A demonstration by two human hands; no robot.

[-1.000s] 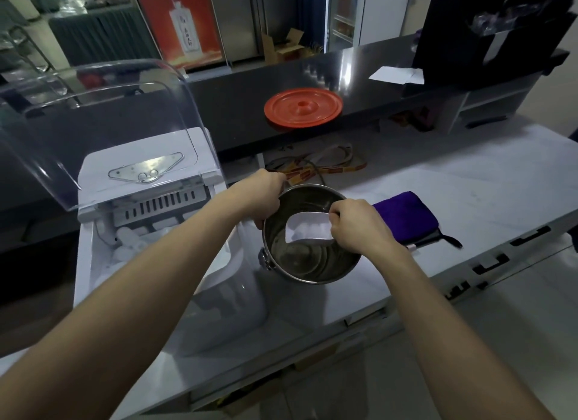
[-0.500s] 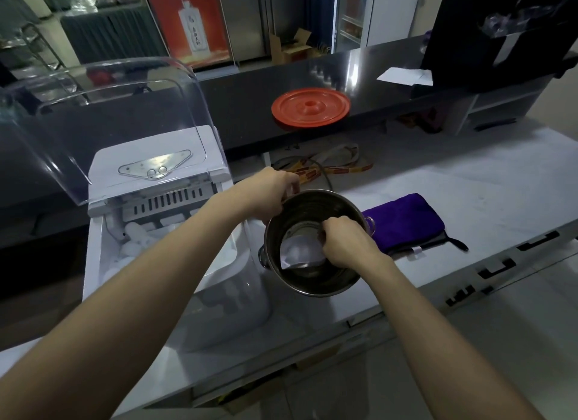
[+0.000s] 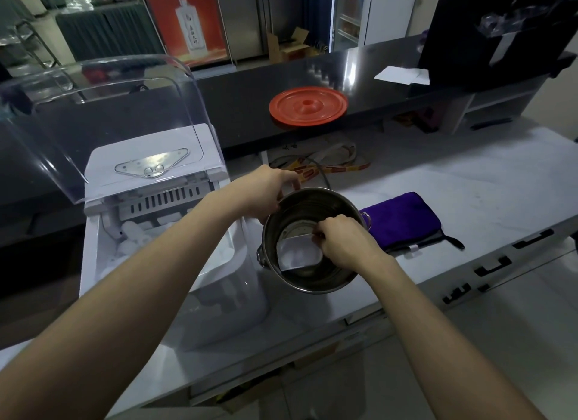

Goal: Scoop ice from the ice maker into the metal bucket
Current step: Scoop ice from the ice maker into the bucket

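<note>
While the left hand [image 3: 266,193] grips the metal bucket [image 3: 312,282] rim, right hand [image 3: 342,241] fingers [image 3: 319,233] pinch the ice-filled scoop [image 3: 298,254] inside.

Read nothing with certainty. Made out dark characters running down the label of the white bottle [image 3: 190,29] pictured on the red poster [image 3: 162,19], too blurred to read. Saw printed marks in red blocks along the yellow straps [image 3: 344,169], too small to tell. Could not tell any print on the white tag [image 3: 413,247] of the purple cloth [image 3: 403,216]
</note>
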